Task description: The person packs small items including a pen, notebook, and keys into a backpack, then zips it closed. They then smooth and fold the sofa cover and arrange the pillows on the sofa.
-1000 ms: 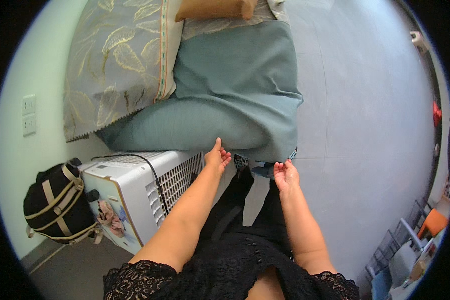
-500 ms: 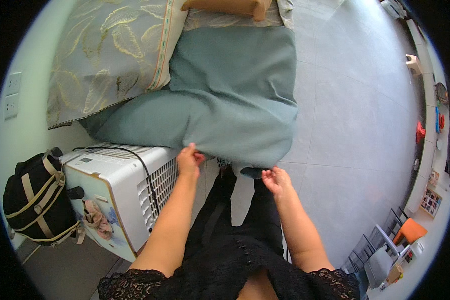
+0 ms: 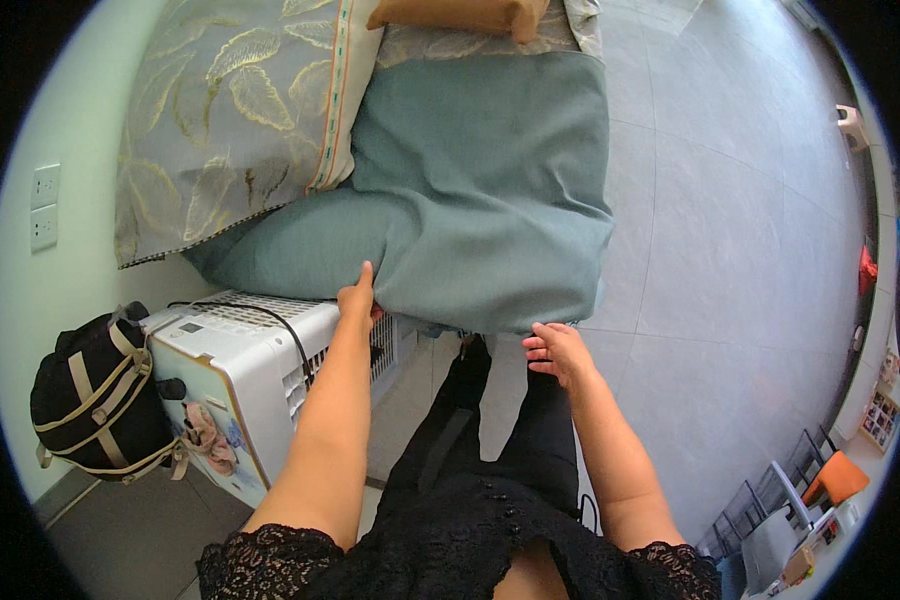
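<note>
A teal bed sheet (image 3: 480, 190) covers the near end of a mattress and hangs over its edge. My left hand (image 3: 358, 297) touches the sheet's lower edge on the left, fingers pressed against the fabric. My right hand (image 3: 553, 350) sits just under the hanging edge on the right, fingers curled up at the cloth. Whether either hand grips the fabric is not clear. A pale leaf-patterned pillow (image 3: 230, 110) lies on the bed's left side, and a tan cushion (image 3: 460, 14) rests at the far end.
A white boxy appliance (image 3: 240, 375) with a black cord stands left of my legs, next to a black bag (image 3: 95, 400) with tan straps. Wall sockets (image 3: 44, 205) sit on the pale wall. Grey tiled floor (image 3: 730, 250) spreads right; furniture with an orange seat (image 3: 830, 480) stands far right.
The view has swung slightly, bringing the bed closer. Both hands have stayed at the sheet's hanging edge, the left one shifting leftward along it.
</note>
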A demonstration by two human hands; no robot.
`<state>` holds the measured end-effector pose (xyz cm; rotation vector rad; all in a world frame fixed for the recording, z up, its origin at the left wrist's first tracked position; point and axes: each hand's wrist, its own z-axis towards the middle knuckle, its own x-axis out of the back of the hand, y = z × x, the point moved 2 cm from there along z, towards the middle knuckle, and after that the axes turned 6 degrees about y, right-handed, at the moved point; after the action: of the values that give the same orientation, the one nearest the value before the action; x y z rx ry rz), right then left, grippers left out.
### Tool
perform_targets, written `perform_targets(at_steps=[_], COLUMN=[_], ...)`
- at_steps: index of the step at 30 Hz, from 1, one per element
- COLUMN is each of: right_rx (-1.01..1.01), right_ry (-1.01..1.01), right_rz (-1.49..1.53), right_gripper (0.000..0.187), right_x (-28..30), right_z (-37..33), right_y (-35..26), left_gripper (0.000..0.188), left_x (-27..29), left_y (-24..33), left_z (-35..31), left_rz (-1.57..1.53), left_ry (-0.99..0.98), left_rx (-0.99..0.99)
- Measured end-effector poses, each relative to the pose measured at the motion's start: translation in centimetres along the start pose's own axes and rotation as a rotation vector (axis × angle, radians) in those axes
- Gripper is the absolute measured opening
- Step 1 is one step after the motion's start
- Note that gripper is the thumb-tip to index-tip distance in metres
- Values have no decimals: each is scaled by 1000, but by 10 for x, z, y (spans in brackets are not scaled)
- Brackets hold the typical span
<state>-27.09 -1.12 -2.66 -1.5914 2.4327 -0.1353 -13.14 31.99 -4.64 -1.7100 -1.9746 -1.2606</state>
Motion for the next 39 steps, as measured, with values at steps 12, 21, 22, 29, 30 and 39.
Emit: perform_targets(at_steps=[12, 21, 22, 29, 30, 39], right_rx=[60, 1002, 904, 1272, 1321, 1101], right_ry=[29, 771, 812, 263, 242, 424], right_rz=[-399, -884, -1027, -1452, -1455, -1461], right_gripper=[35, 61, 75, 90, 88, 79], right_x=[23, 24, 9, -60, -48, 8], right_z=[12, 16, 27, 44, 46, -2], right_y=[9, -43, -47, -51, -54, -54], left_gripper=[32, 37, 38, 40, 39, 40], left_x=[17, 1, -1, -104, -107, 42], left_y=[22, 47, 37, 8, 4, -3], left_z=[45, -19, -5, -96, -88, -130], left_rz=[-668, -347, 60, 594, 679, 378], left_ry=[420, 456, 546, 25, 67, -86], left_rx=[117, -271, -617, -1665, -1667, -1073])
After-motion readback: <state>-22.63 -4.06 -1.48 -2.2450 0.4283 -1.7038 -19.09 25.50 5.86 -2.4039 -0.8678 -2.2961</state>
